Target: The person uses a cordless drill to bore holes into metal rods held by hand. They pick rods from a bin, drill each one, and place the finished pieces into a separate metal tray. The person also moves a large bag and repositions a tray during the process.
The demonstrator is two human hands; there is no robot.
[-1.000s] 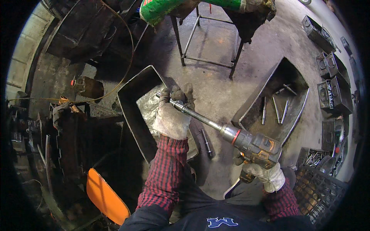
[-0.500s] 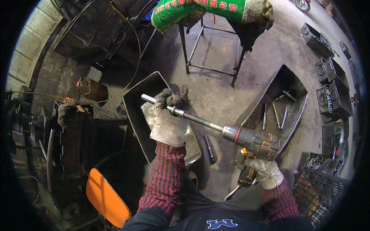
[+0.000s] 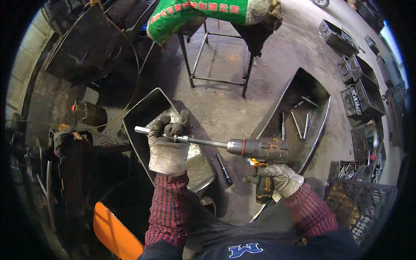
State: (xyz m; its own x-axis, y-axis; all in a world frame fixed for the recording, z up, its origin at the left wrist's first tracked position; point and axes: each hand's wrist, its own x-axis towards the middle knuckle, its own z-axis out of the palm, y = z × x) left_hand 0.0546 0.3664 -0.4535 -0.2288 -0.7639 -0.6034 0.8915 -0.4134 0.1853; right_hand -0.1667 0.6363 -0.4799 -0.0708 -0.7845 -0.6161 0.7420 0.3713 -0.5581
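In a grey-and-white work glove, my left hand is wrapped around a long metal rod. A shiny tube-like end sticks out past its thumb side, and a wider collar sits just right of the fingers. The rod's other end runs into the front of a cordless drill, black with orange parts and a lit lamp below its nose. My right hand, gloved too, grips the drill's handle; its fingertips are partly hidden. Drill and rod lie almost level in front of me.
Below my left hand stands a metal bin; a dark rod lies on the floor beside it. Another bin at right holds several metal rods. Further off are a green sack on a frame, parts boxes and an orange seat.
The rod and drill have swung closer to level. Both hands keep their hold. The whole view has shifted, so the surroundings sit further left in the picture.
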